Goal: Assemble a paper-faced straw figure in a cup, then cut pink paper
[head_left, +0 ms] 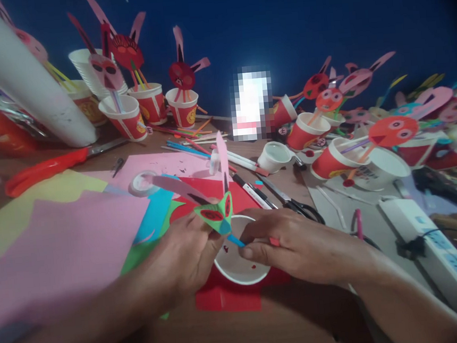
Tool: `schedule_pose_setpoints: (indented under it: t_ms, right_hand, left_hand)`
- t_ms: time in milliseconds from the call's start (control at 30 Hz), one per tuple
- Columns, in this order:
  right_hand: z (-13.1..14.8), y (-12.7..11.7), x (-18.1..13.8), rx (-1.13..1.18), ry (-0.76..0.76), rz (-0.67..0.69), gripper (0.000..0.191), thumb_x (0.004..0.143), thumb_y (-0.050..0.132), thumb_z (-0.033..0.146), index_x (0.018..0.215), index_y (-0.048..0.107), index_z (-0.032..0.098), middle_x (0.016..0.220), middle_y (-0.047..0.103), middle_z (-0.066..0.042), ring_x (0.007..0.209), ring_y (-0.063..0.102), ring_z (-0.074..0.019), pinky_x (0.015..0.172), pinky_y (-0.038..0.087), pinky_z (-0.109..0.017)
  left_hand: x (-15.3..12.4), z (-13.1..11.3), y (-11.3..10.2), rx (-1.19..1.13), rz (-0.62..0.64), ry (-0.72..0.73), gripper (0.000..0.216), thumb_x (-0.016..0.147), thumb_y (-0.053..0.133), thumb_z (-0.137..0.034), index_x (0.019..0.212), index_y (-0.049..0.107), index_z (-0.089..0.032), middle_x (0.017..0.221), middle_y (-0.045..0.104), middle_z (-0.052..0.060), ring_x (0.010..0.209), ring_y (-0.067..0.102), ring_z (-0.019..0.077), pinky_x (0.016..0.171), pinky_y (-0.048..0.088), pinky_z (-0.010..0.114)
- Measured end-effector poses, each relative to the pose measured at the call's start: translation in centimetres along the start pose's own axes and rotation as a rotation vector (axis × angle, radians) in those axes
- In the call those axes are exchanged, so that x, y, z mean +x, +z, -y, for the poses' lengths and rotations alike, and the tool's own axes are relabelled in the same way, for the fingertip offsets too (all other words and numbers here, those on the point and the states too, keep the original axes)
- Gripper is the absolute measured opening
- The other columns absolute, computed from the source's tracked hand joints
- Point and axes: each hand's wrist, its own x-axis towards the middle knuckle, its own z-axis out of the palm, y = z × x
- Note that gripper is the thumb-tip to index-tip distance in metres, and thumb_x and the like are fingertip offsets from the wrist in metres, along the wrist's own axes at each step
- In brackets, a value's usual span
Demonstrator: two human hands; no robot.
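My left hand (pixel 182 245) is closed around the back of a green paper rabbit face (pixel 210 213) with red eyes, a blue nose and long pink ears. From below the face a blue paper straw (pixel 235 241) runs to my right hand (pixel 299 245), whose thumb and fingers pinch its end. A small red piece (pixel 274 241) shows between the right fingers; its kind is unclear. Under both hands sits a white paper cup (pixel 242 276), seen from above, with small red bits inside. Red paper (pixel 227 301) lies beneath the cup.
Pink paper sheets (pixel 79 248) cover the left side, near a red-handled knife (pixel 52 168). Black-handled scissors (pixel 301 208) and markers (pixel 250 191) lie ahead. Red cups with paper rabbits (pixel 146 101) line the back. A power strip (pixel 435 244) is at right, and a bright blurred screen (pixel 250 103) stands behind.
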Motion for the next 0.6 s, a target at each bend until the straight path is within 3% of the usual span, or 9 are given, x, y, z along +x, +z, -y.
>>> schedule_pose_setpoints:
  t_ms: [133,267,400,600]
  right_hand:
    - [-0.2,0.3,0.1,0.035,0.026,0.006,0.018,0.089,0.054,0.031,0.088,0.069,0.02,0.092,0.063,-0.002,0.079,0.057,-0.0148,0.072,0.039,-0.026]
    - [-0.4,0.8,0.3,0.081,0.079,-0.036,0.016,0.085,0.06,0.033,0.082,0.069,0.021,0.094,0.062,-0.001,0.076,0.057,-0.0138,0.069,0.038,-0.026]
    - [-0.5,1.1,0.4,0.137,0.118,-0.039,0.014,0.083,0.063,0.034,0.081,0.069,0.022,0.086,0.061,0.001,0.069,0.056,-0.0115,0.062,0.037,-0.024]
    - [-0.5,1.3,0.3,0.083,0.125,-0.071,0.015,0.082,0.063,0.034,0.08,0.069,0.021,0.077,0.061,0.001,0.066,0.056,-0.0123,0.06,0.036,-0.025]
  left_hand:
    - [0.0,0.1,0.4,0.056,-0.051,0.053,0.029,0.087,0.033,-0.016,0.095,0.061,-0.021,0.084,0.067,0.002,0.08,0.06,0.0198,0.074,0.046,0.03]
    - [0.1,0.1,0.9,0.022,-0.106,0.061,0.03,0.085,0.032,-0.014,0.08,0.06,-0.021,0.066,0.06,0.001,0.067,0.056,0.0179,0.068,0.046,0.029]
    - [0.0,0.0,0.9,0.063,-0.127,0.034,0.026,0.086,0.034,-0.017,0.081,0.059,-0.021,0.07,0.061,0.001,0.064,0.053,0.0166,0.062,0.043,0.028]
    - [0.2,-0.3,0.5,0.147,-0.006,0.054,0.028,0.086,0.033,-0.012,0.066,0.052,-0.019,0.059,0.054,0.0,0.056,0.048,0.0144,0.059,0.04,0.027]
